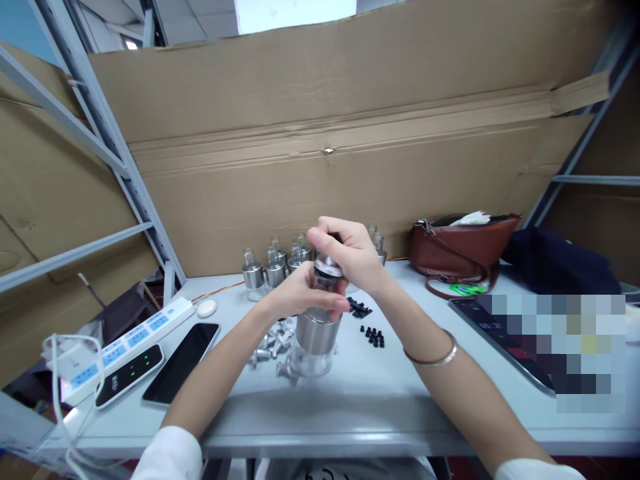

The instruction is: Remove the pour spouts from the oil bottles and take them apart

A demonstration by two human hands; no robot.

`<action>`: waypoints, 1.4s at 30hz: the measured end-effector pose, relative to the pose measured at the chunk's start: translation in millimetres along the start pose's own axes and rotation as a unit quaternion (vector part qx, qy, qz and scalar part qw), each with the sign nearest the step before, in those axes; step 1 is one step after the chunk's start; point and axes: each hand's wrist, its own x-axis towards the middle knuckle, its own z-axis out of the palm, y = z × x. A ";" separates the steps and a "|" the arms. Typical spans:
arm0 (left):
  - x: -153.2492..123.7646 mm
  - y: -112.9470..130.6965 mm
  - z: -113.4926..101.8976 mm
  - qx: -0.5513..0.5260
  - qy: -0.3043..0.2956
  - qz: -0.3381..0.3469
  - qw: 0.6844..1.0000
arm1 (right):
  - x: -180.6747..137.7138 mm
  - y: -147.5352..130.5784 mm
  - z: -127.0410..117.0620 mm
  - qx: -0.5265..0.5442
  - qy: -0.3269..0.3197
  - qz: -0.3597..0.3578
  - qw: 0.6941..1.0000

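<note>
A glass bottle (pixel 316 332) with a brushed-metal sleeve stands upright, its clear base low over the table's middle. My left hand (pixel 303 290) is wrapped round its neck. On top, my right hand (pixel 353 253) grips the silver-and-black cap (pixel 329 267) at the bottle's mouth, thumb and fingers closed; part of the cap is hidden behind them. Silver metal fittings (pixel 273 343) lie in a loose pile left of the bottle, and one touches or nearly touches its base. To the right are small black caps (pixel 374 337) and a heap of black pieces (pixel 359 308).
Several similar bottles (pixel 253 275) stand at the back before a cardboard wall (pixel 300 187). On the left lie a phone (pixel 183 363), a power strip (pixel 135 340) and a white disc (pixel 207 308). A brown bag (pixel 460 250) and a dark tablet-like device (pixel 500 340) are right.
</note>
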 end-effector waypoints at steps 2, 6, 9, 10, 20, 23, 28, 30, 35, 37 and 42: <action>0.9 1.1 5.6 0.003 -0.017 -0.012 1.000 | 3.6 2.0 -7.8 0.040 -0.094 0.024 0.994; 1.9 1.8 12.9 -0.010 -0.035 -0.029 0.999 | 5.2 6.3 -18.2 0.090 -0.192 0.073 0.975; 2.0 1.5 13.7 -0.014 -0.042 -0.034 0.998 | 5.1 8.7 -19.7 0.102 -0.216 0.086 0.967; 1.9 1.5 14.0 -0.014 -0.040 -0.036 0.998 | 5.2 8.6 -20.0 0.105 -0.222 0.086 0.966; -4.7 10.1 27.8 0.049 -0.077 -0.054 0.994 | 1.7 8.1 -19.1 0.233 -0.250 0.135 0.930; -8.0 15.8 33.9 0.096 -0.116 -0.052 0.987 | 1.5 17.0 -8.6 0.312 -0.255 0.182 0.897; -15.9 27.3 20.3 0.096 -0.071 -0.005 0.993 | 6.4 17.3 -14.0 0.376 -0.170 0.196 0.890; -22.2 34.0 2.1 0.125 -0.017 0.054 0.991 | 8.9 14.3 -26.5 0.376 -0.139 0.195 0.895; -42.5 50.4 -57.5 0.204 0.231 0.154 0.939 | 12.5 11.8 -58.5 0.300 -0.043 0.183 0.935; -48.8 50.9 -81.7 0.249 0.313 0.141 0.906 | 12.7 12.4 -68.6 0.271 -0.009 0.174 0.947; -53.4 21.8 -138.7 0.309 0.423 0.049 0.850 | 9.9 12.9 -93.7 0.231 0.032 0.123 0.965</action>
